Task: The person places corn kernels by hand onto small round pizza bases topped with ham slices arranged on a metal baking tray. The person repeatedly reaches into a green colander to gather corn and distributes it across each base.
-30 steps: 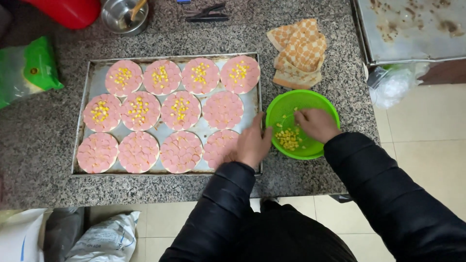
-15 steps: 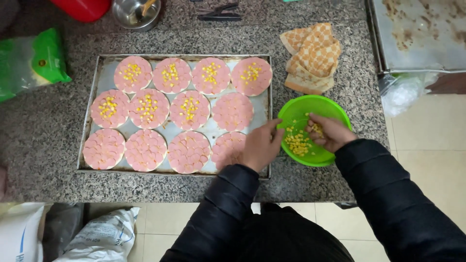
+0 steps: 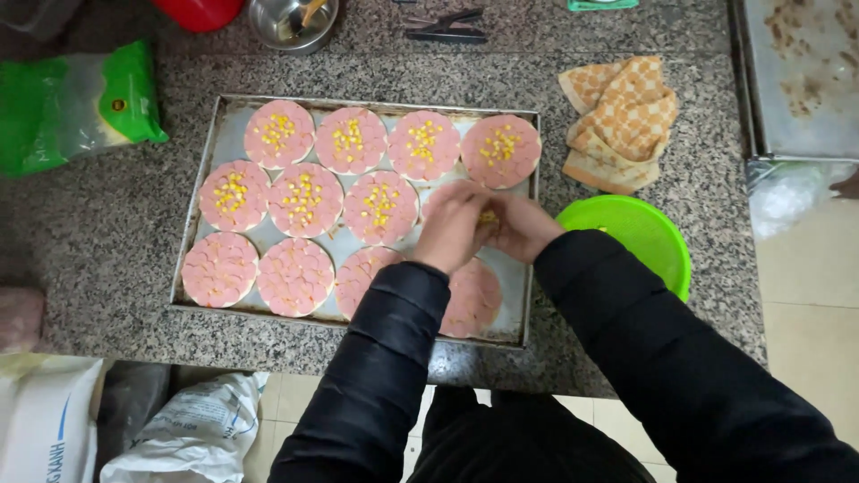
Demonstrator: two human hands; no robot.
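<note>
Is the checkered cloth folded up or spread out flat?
Folded. The orange-and-cream checkered cloth lies in stacked layers on the grey speckled stone counter.

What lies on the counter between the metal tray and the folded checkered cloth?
Nothing: in the head view, only bare speckled counter separates the tray from the cloth. The green bowl sits lower, below the cloth.

The hands (image 3: 488, 228) cover 1 pink round (image 3: 438, 192); a sleeve hides part of the green bowl (image 3: 658, 237).
</note>
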